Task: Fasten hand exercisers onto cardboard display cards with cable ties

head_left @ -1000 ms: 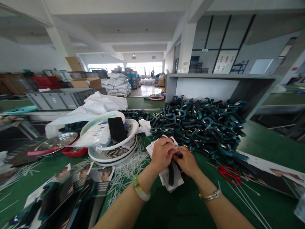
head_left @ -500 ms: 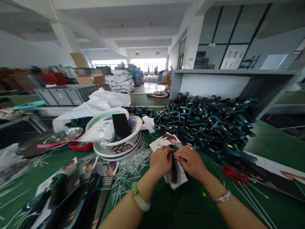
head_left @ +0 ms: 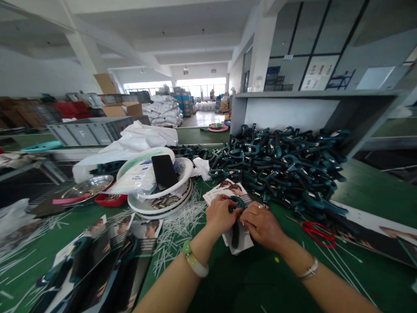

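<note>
Hands have shifted off the teal tool's (head_left: 235, 237) curved head, hidden a second ago, visible now. Tool lies over the card stack (head_left: 244, 246), lower centre of frame, on the worktop (head_left: 247, 282). Left hand (head_left: 221, 214) pinches it near the head. Right hand (head_left: 264, 227) bunched alongside; can't tell its grip.

Two hands, my left hand (head_left: 221, 214) and my right hand (head_left: 264, 224), are at one dark-handled tool (head_left: 235, 237). I wear two bangles, one green and white (head_left: 195, 261), one silver (head_left: 309, 269). On the green table (head_left: 257, 287) I count one pair of red-handled scissors (head_left: 319, 234), one black phone (head_left: 164, 172), one red tray (head_left: 110, 201), one shallow metal bowl (head_left: 89, 187) and three picture cards (head_left: 143, 256) at lower left. The piled tools (head_left: 286, 171) and white strips (head_left: 179, 228) are too many and too tangled to count.
</note>
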Demonstrator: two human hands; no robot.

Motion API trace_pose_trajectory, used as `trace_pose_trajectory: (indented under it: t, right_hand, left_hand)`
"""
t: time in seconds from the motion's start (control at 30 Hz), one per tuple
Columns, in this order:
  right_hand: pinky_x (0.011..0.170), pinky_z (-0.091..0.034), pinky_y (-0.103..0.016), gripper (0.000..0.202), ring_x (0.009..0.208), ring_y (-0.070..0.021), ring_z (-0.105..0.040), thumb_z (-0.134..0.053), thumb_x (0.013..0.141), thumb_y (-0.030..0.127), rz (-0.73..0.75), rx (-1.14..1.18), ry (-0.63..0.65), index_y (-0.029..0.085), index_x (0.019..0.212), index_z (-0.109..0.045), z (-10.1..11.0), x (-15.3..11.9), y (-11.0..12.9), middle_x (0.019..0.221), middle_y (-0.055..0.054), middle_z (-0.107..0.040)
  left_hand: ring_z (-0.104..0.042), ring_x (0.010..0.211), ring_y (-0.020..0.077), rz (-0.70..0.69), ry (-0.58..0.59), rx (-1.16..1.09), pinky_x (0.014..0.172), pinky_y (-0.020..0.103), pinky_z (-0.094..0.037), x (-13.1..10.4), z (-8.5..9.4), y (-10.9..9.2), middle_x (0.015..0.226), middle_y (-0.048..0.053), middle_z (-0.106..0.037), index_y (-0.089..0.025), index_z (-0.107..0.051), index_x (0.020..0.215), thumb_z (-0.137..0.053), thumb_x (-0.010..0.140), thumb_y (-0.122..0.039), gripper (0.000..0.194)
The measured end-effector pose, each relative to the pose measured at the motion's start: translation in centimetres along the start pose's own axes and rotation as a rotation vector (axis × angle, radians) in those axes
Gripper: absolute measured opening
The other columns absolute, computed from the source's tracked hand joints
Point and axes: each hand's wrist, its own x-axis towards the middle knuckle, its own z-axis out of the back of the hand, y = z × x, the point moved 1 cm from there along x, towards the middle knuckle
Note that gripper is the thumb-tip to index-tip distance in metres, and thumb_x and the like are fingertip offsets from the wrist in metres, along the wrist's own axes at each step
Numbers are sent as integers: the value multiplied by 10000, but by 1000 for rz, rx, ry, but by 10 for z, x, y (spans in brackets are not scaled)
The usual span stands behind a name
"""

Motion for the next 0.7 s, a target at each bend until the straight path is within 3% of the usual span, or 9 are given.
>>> trace_pose_trajectory:
  t: [0.1,0.17,0.33,0.4,0.5,0.63,0.7]
  right_hand:
    - [681,-417,-296,239,790,-194,-531,-430,816,105,75,-62,164,162,740,-649,8,6,4,767,-84,-632]
    - [680,-420,-304,230,794,-198,-541,-440,815,117,50,-78,232,165,746,-654,13,9,4,786,-82,-636]
    - [829,-443,-331,199,940,-191,-562,-499,836,196,-84,72,183,182,974,-642,26,-6,3,1018,-83,-632]
    - [832,-457,-358,255,964,-217,-560,-561,816,262,-152,-8,172,166,1046,-615,29,-16,7,1069,-108,-607]
    - [713,-479,-337,174,899,-232,-572,-564,825,259,-209,-216,222,178,959,-640,30,-26,18,994,-102,-609]
    - [557,-432,-266,159,808,-211,-581,-508,827,109,-180,-404,310,192,826,-643,26,-27,32,914,-83,-613]
    - [538,-420,-264,181,788,-214,-582,-503,805,66,-148,-457,317,191,817,-632,24,-26,37,896,-86,-616]
  left_hand:
    - [-537,1088,281,-9,0,3,850,399,-458,3,-2,1,1189,40,-591,-288,-728,879,-631,727,-420,224]
    - [-549,1067,289,-38,-7,-6,847,409,-461,6,-4,3,1175,54,-605,-274,-731,867,-641,723,-414,220]
    - [-574,1022,252,-123,-99,-47,861,372,-457,1,5,7,1098,60,-633,-261,-713,898,-677,704,-439,266]
    - [-565,1031,243,-118,-204,-81,881,379,-442,-10,17,13,1115,61,-619,-256,-692,937,-630,752,-443,270]
    - [-590,894,209,-15,-292,-212,807,364,-460,-33,29,34,1027,69,-631,-212,-647,973,-521,823,-469,323]
    - [-585,676,151,122,-21,-617,623,273,-461,-62,15,63,797,47,-647,-140,-612,926,-616,740,-483,390]
    - [-572,627,131,143,48,-797,582,243,-438,-70,2,67,732,31,-642,-127,-612,908,-685,682,-450,401]
